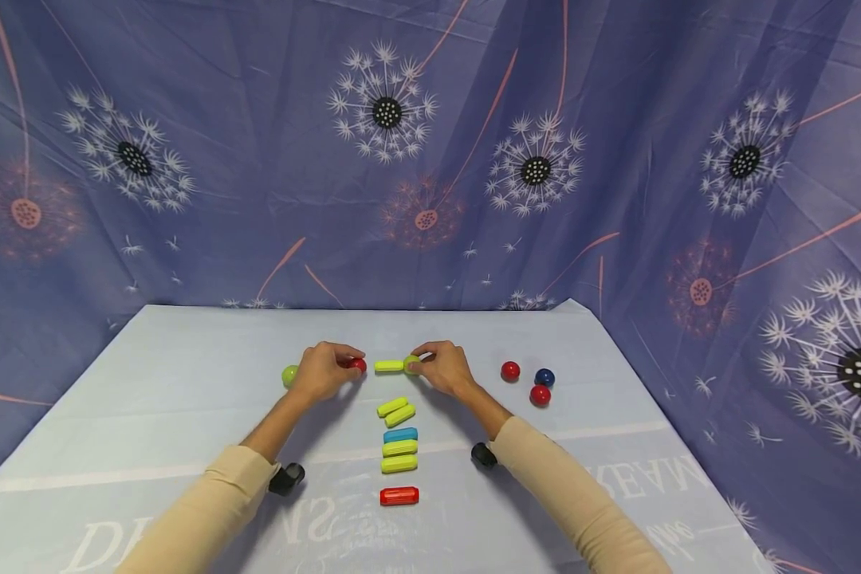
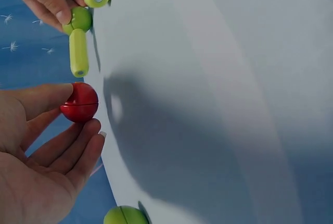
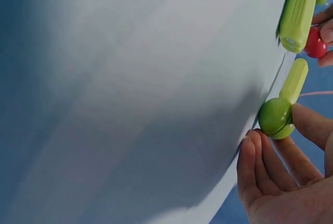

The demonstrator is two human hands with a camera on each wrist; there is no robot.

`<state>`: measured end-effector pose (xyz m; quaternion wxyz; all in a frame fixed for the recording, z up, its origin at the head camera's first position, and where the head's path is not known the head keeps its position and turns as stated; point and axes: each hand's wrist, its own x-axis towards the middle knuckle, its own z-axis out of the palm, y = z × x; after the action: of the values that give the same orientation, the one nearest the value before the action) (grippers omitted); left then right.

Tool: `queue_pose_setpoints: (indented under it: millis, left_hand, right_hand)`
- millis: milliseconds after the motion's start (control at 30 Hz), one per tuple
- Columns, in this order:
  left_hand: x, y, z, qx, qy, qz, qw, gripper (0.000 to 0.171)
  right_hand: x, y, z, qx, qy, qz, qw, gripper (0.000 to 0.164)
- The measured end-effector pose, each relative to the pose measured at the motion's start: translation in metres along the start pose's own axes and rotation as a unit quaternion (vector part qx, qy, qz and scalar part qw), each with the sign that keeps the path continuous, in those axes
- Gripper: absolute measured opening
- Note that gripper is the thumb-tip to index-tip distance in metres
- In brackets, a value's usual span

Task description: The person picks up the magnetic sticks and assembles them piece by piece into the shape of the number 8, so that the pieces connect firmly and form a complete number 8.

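Note:
My left hand (image 1: 321,371) pinches a red ball (image 2: 79,102) between thumb and fingers, at the far middle of the table. A thin seam runs round the ball. My right hand (image 1: 445,367) pinches a green ball (image 3: 275,116) that adjoins one end of a yellow-green stick (image 1: 389,366). The stick's other end points toward the red ball, with a gap between them in the head view. Behind my left hand lies another green ball (image 1: 289,375), partly hidden by the hand.
Nearer on the white cloth lie several yellow-green sticks (image 1: 399,463), a blue stick (image 1: 400,434) and a red stick (image 1: 399,496). To the right sit two red balls (image 1: 510,371) and a dark blue ball (image 1: 544,378). A patterned curtain (image 1: 258,159) hangs behind the table.

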<state>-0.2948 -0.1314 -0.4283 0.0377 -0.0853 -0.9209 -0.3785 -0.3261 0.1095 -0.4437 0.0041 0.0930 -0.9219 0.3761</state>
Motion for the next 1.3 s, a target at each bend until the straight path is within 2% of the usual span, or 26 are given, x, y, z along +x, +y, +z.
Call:
queue_pose_setpoints:
  millis: [267,367,833,1300]
  left_hand:
    - [0.001,0.001,0.006,-0.005,-0.013,-0.007,0.9999,0.029]
    - [0.001,0.000,0.008,-0.005,-0.005,-0.014,0.9999,0.029]
    - [0.000,-0.002,0.012,-0.012,0.019,0.000,0.9997,0.029]
    - [0.003,-0.004,0.017,-0.025,0.006,-0.013,0.9996,0.031]
  right_hand:
    - [0.001,0.002,0.000,0.005,0.001,0.001,1.000,0.025]
    - [0.001,0.002,0.001,0.005,0.000,0.001,1.000,0.025]
    - [0.000,0.000,0.001,0.001,0.003,-0.001,1.000,0.026]
    - [0.000,0.000,0.002,-0.006,0.007,-0.005,1.000,0.026]
